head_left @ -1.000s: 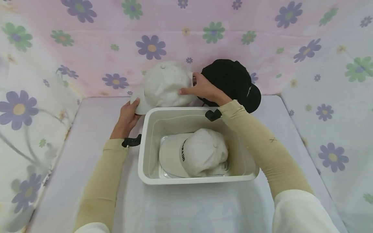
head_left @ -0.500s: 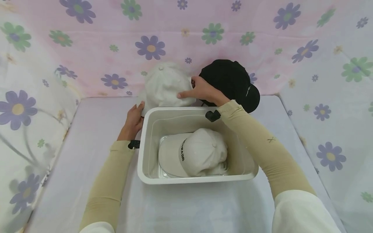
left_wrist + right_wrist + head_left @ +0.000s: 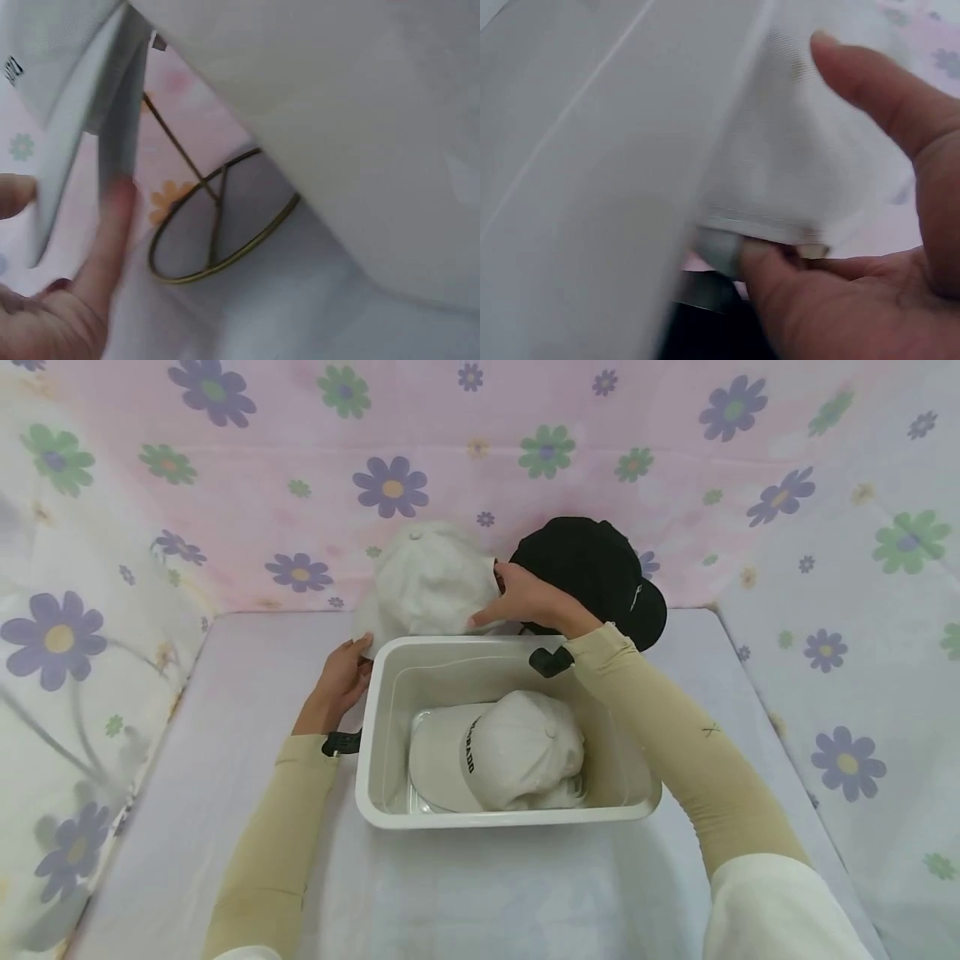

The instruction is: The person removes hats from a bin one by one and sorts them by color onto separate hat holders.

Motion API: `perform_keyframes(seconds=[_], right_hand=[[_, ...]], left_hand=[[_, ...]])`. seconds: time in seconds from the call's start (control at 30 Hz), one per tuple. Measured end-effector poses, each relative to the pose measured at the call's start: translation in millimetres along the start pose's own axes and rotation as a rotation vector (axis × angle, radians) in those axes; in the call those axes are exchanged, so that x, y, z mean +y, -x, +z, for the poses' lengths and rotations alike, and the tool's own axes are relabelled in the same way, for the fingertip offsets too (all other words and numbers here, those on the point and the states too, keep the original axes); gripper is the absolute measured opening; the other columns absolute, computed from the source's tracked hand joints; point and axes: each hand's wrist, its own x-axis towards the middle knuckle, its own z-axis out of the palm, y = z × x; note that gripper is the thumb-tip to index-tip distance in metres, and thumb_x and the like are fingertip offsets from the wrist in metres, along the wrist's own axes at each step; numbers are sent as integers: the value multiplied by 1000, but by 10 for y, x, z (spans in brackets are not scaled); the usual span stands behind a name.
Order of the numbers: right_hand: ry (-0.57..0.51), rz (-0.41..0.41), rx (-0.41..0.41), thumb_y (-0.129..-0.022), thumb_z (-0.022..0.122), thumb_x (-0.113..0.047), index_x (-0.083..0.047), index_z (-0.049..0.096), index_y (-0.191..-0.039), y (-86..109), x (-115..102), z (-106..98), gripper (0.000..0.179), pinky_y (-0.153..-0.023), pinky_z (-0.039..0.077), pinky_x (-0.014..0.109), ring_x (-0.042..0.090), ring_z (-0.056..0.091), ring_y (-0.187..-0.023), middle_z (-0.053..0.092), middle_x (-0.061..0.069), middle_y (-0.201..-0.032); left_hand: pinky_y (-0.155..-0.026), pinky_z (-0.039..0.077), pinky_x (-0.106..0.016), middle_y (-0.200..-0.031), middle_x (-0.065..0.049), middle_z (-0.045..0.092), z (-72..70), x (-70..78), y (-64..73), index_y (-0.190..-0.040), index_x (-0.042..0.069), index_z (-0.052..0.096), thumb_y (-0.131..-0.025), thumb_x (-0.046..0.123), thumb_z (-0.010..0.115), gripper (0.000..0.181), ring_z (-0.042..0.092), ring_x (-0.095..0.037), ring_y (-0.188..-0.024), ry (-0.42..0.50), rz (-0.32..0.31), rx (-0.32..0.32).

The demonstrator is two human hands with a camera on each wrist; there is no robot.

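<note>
Behind the bin, a white baseball cap [image 3: 427, 577] sits between both hands, its brim turned left and toward me. My left hand [image 3: 341, 681] holds the brim, thumb on one face and fingers on the other, as the left wrist view shows. At the opposite end my right hand [image 3: 528, 597] grips the cap's back edge near the strap. Its thumb lies along the crown [image 3: 802, 150], and its fingers curl under the edge. Below the cap, the left wrist view shows a brass-coloured wire stand [image 3: 214, 217] with a round base.
A pale plastic bin [image 3: 502, 818] stands just in front, its back rim overlapping the held cap. Inside lies an off-white cap [image 3: 525, 752] with dark lettering, brim left. A black cap [image 3: 585, 568] is behind my right hand. Flowered cloth [image 3: 465, 452] hangs at the back and sides.
The white cap's brim has swung right and toward me, and my left hand has moved right and slightly nearer with it. My right thumb has slid lower on the crown.
</note>
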Motion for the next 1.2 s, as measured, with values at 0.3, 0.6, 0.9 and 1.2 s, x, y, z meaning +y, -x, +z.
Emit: perform_keyframes(seconds=[0.3, 0.6, 0.9, 1.2], right_hand=[[172, -40, -6, -95, 70, -36, -2, 41, -131, 611, -265, -217, 57, -114, 37, 42, 27, 40, -145, 44, 13, -154], [396, -122, 67, -99, 64, -43, -17, 7, -165, 1677, -415, -216, 91, -125, 17, 52, 21, 10, -157, 9, -1, -171], [359, -152, 52, -99, 68, -34, -15, 8, -165, 2371, 108, 32, 91, -119, 19, 65, 30, 4, -158, 4, 7, -171], [222, -31, 87, -102, 64, -36, -15, 0, -165, 2552, 716, 388, 92, -120, 13, 66, 33, -5, -157, -7, 7, -171]], left_hand=[[-101, 52, -26, -157, -21, 36, -83, 63, 246, -163, 5, 1, -108, 27, 47, 75, 45, -29, -142, -431, -38, -37], [-116, 37, -55, -162, -26, 28, 111, 539, 727, -163, 6, 4, -108, 20, 36, 65, 34, -39, -148, -604, 270, 142], [-115, 39, -38, -155, -17, 44, 598, 975, 1259, -159, 8, 27, -107, 17, 42, 55, 44, -29, -142, -716, 590, 53], [-116, 40, -40, -148, -15, 53, 1456, 875, 1509, -150, 2, 43, -104, 5, 53, 47, 48, -27, -140, -696, 690, -303]])
